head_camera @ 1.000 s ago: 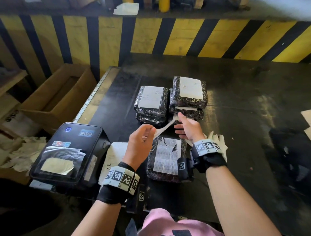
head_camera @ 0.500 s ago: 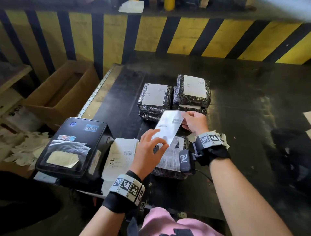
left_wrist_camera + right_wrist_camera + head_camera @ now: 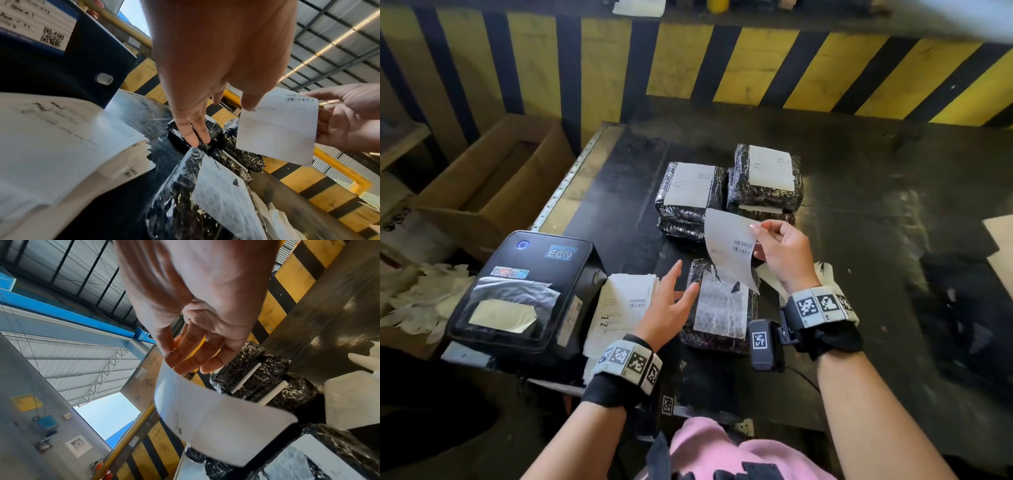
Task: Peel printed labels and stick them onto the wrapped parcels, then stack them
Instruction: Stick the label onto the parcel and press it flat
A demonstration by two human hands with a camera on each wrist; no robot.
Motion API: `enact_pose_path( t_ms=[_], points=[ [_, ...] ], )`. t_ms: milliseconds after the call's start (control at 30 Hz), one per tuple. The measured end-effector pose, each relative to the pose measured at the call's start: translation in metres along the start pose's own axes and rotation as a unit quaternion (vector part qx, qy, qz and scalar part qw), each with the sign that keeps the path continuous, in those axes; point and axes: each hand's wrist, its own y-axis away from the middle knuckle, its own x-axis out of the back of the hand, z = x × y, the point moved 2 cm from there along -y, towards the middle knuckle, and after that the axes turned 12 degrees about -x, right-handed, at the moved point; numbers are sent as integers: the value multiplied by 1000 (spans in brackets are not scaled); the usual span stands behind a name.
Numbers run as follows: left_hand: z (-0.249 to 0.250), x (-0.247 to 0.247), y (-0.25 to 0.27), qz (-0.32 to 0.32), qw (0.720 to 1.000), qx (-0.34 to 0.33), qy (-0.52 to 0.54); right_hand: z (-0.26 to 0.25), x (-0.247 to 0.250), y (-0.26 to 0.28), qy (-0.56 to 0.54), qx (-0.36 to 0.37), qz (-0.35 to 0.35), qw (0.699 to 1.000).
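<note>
My right hand [image 3: 777, 246] pinches a peeled white label [image 3: 729, 245] by its upper right edge, and it hangs curled above the near wrapped parcel [image 3: 722, 308]. The label [image 3: 277, 128] shows a barcode near the fingers, and its blank underside [image 3: 216, 423] bends downward. My left hand [image 3: 671, 301] hovers with straight fingers just left of that parcel, holding nothing. The left fingers [image 3: 193, 129] point toward the stacked parcels. Two stacks of labelled black parcels [image 3: 691, 202] [image 3: 765, 181] sit side by side behind.
A black label printer [image 3: 524, 291] stands at the front left, with a pile of printed label sheets [image 3: 623, 308] beside it. An open cardboard box [image 3: 493, 185] sits left of the table. Crumpled backing paper [image 3: 424, 298] lies near it. A yellow-black striped barrier [image 3: 756, 68] runs behind.
My left hand has let go of the label and dropped to the left of the near parcel. My right hand alone now holds the label, which hangs lower over the parcel.
</note>
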Motion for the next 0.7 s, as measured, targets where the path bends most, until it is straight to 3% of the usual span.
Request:
enact_pose_path(
  t_ms=[233, 400, 700],
  points=[
    [-18, -12, 0, -43, 999, -1, 29, 21, 1, 6, 8, -21, -20, 1000],
    [-12, -16, 10, -37, 999, -20, 31, 38, 6, -1, 42, -18, -5, 999],
    [-36, -20, 16, -36, 999, 9, 8, 69, 11, -16, 219, -26, 13, 975]
  ],
)
